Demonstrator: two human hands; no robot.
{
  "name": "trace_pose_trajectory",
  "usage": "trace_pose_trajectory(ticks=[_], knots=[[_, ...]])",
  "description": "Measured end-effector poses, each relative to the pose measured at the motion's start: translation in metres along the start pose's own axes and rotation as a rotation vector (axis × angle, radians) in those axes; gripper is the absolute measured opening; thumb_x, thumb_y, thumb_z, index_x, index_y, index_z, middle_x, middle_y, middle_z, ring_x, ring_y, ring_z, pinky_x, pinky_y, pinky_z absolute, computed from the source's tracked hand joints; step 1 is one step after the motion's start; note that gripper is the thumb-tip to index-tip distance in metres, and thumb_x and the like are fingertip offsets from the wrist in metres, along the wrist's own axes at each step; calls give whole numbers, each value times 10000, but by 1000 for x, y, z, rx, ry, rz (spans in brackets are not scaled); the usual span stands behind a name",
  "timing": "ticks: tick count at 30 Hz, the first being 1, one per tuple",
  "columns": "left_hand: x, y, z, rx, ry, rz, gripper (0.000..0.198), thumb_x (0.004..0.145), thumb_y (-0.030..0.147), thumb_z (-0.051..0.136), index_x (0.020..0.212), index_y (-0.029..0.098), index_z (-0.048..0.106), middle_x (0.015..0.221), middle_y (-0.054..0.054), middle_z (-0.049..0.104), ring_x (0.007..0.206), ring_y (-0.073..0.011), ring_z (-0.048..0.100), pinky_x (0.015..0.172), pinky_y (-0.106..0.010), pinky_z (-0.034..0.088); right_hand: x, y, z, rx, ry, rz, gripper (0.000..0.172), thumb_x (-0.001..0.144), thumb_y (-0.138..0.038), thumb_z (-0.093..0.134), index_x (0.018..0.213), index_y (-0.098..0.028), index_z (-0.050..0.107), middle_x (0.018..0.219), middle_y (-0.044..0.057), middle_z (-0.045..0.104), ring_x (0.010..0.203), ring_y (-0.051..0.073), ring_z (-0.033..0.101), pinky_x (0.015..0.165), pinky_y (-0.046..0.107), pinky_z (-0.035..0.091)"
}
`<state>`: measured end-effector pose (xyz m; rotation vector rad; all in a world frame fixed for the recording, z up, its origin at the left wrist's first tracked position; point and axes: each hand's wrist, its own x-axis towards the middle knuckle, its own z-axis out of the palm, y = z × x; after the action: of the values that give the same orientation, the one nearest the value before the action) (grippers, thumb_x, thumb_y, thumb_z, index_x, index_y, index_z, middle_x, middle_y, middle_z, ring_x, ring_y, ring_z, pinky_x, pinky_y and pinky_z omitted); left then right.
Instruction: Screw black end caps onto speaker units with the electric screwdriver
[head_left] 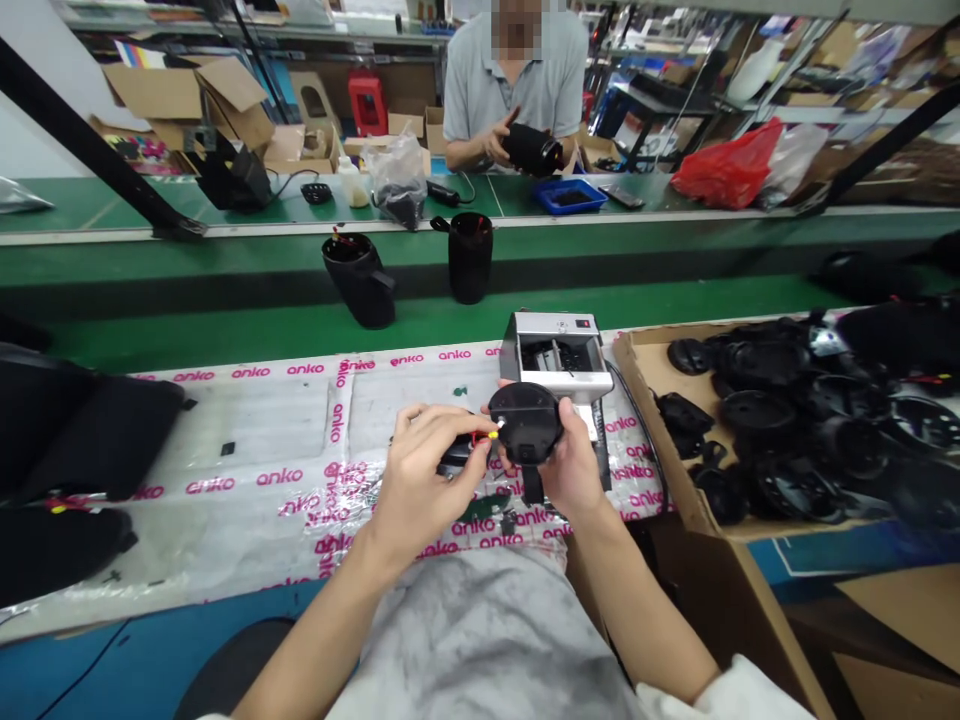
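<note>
My right hand [574, 468] grips a round black plastic speaker part [527, 422] from below, with a short tab hanging from its lower edge. My left hand [424, 490] pinches a thin red wire with a yellow tip [489, 435] that reaches the part's edge. Another dark object [455, 455] lies partly hidden under my left hand. Just beyond my hands stands a silver-grey boxy machine [556, 352] with a small red switch on top. Both hands rest above a plastic-covered bench [247, 420] printed with pink "anko" lettering.
To the right, a cardboard tray [660, 400] holds several black round parts. Two black cylindrical housings [358, 280] stand on a green conveyor [225, 340]. Beyond it, a co-worker [510, 100] holds a black cylinder. Black items lie at the bench's left side.
</note>
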<state>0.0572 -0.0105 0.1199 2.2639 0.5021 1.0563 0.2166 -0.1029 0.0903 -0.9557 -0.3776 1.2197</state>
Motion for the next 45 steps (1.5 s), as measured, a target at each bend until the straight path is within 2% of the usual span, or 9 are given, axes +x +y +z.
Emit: trace_pose_trajectory(ticks=[4, 7, 12, 20, 26, 30, 33, 37, 45], knots=[[3, -2, -2, -30, -14, 16, 143, 998, 152, 782, 1106, 228, 725, 1016, 1, 824, 979, -195, 768, 975, -396, 475, -2, -1, 2, -70, 7, -53, 802, 952, -811, 560, 1409, -171, 717, 1141, 131, 821, 942, 295, 780, 772, 429, 689], [4, -3, -2, -27, -15, 22, 133, 1021, 138, 752, 1116, 227, 729, 1022, 5, 827, 953, -178, 767, 965, -384, 490, -7, -4, -2, -155, -18, -162, 707, 992, -761, 571, 1415, -216, 720, 1302, 113, 788, 1117, 305, 768, 958, 459, 676], [2, -2, 1, -1, 44, 5, 113, 1006, 140, 763, 1089, 214, 747, 1072, -38, 796, 1010, -196, 748, 952, -373, 536, -13, -14, -7, -447, -89, -383, 618, 1034, -715, 567, 1460, -287, 701, 1485, 67, 706, 1395, 313, 652, 1267, 490, 482], [2, 0, 3, 18, 81, 33, 137, 989, 111, 785, 1051, 207, 709, 977, 10, 809, 900, -162, 747, 914, -361, 506, -15, -25, 1, -666, -132, -546, 614, 1029, -716, 601, 1472, -297, 675, 1441, 49, 729, 1297, 240, 710, 1126, 352, 584], [-3, -7, -1, 126, 38, 103, 159, 1039, 125, 702, 1157, 220, 749, 1078, -62, 761, 1002, -212, 726, 921, -392, 558, -14, -31, -1, -714, -149, -487, 694, 980, -718, 686, 1496, -256, 639, 1464, 102, 711, 1210, 255, 749, 990, 344, 651], [-12, -10, 3, 31, 131, -16, 325, 1010, 152, 760, 1312, 236, 678, 1040, -34, 779, 948, -195, 760, 914, -365, 600, -12, -33, 1, -685, -199, -421, 647, 979, -677, 721, 1478, -272, 646, 1462, 85, 719, 1203, 233, 752, 955, 309, 653], [-13, -10, 4, -61, 189, -22, 259, 961, 140, 823, 1169, 237, 703, 995, -10, 801, 893, -184, 775, 896, -357, 602, -10, -33, 2, -639, -193, -399, 622, 977, -710, 698, 1425, -278, 687, 1424, 69, 746, 1216, 234, 747, 1002, 325, 640], [-9, -9, 0, -106, 71, 88, 170, 1011, 94, 741, 1103, 237, 748, 1031, -36, 817, 970, -205, 768, 926, -409, 579, -8, -32, 1, -614, -138, -377, 657, 969, -742, 679, 1420, -265, 702, 1453, 85, 731, 1285, 267, 720, 1119, 387, 594], [-10, -7, 2, -200, 156, -81, 185, 965, 102, 809, 1076, 242, 761, 1006, -12, 812, 978, -182, 748, 921, -369, 583, -5, -34, -2, -608, -193, -346, 626, 976, -723, 686, 1410, -272, 715, 1465, 77, 724, 1358, 286, 682, 1198, 409, 529]])
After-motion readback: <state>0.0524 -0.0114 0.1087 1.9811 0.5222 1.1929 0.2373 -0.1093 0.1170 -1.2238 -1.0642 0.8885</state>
